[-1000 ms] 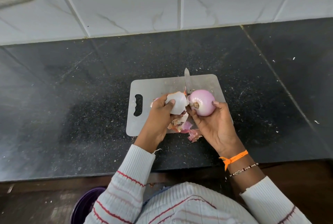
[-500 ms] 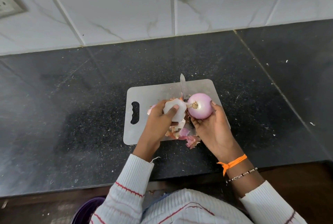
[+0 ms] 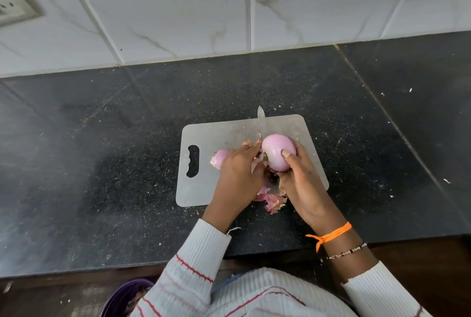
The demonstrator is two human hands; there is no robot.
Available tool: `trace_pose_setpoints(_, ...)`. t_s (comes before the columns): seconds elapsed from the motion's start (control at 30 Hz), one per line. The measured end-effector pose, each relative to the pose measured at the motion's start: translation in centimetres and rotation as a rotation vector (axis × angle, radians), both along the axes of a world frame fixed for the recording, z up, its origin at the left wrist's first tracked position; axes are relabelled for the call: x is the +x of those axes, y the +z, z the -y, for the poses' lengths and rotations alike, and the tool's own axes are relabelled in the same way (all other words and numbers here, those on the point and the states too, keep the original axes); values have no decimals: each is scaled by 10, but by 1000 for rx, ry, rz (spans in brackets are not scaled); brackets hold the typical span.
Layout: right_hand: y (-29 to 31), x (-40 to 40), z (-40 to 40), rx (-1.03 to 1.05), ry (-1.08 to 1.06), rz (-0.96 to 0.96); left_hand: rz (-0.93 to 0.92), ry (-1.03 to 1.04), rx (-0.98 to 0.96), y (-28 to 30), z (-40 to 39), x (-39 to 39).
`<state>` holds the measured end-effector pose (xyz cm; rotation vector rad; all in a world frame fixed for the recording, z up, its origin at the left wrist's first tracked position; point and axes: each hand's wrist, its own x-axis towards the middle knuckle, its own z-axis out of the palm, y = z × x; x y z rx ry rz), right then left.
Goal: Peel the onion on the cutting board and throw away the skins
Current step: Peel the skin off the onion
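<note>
One onion [image 3: 278,151], pale pink and mostly bare, sits lifted just above the right half of the cutting board [image 3: 209,189], gripped in the right hand [image 3: 303,184] with the thumb pressed on its near face and the fingers wrapped behind. Held this way, with its root end turned toward the other hand, the bulb is steady and the remaining skin is easy to reach. The left hand [image 3: 238,179] is closed on a piece of peeled skin [image 3: 220,157], whose pink edge pokes out past the knuckles on the far left side; its fingertips meet the onion's left end, likely to tug off the last flakes there. So both hands are clamped, one on the bulb and one on skin, and they touch at the onion.

Below them a small heap of loose skins [image 3: 272,202] lies at the near edge of the board, spilling slightly onto the dark tabletop [image 3: 102,163]; dropping them there keeps the waste in one place for a single gather. A knife [image 3: 260,120] lies on the board behind the onion, its tip reaching over the far edge, parked out of the way while fingers do the work.

At the bottom left, below the tabletop edge, the rim of a purple bin [image 3: 122,296] shows, probably where the skins go. By my reading the peeling is nearly finished and the throwing away is not yet done.
</note>
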<state>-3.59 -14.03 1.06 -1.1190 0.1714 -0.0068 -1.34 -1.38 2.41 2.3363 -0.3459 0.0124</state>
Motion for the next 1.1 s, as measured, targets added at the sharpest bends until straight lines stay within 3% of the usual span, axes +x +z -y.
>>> trace_pose_setpoints(0.17, -3, -3, 1, -196, 48, 82, 113, 106, 111, 5, -5, 1)
trace_pose_setpoints(0.37, -5, -3, 4, -379, 24, 84, 183, 118, 26, 5, -7, 1)
trace_pose_setpoints(0.63, -5, -2, 8, -30, 4, 23, 24, 8, 23, 7, -10, 3)
trace_pose_setpoints(0.77, -4, -2, 4, 33, 9, 2, 115, 92, -167, 12, -6, 3)
trace_pose_setpoints(1.1, -2, -1, -1, 66, 57, -2, 258, 178, -154, 10, -7, 2)
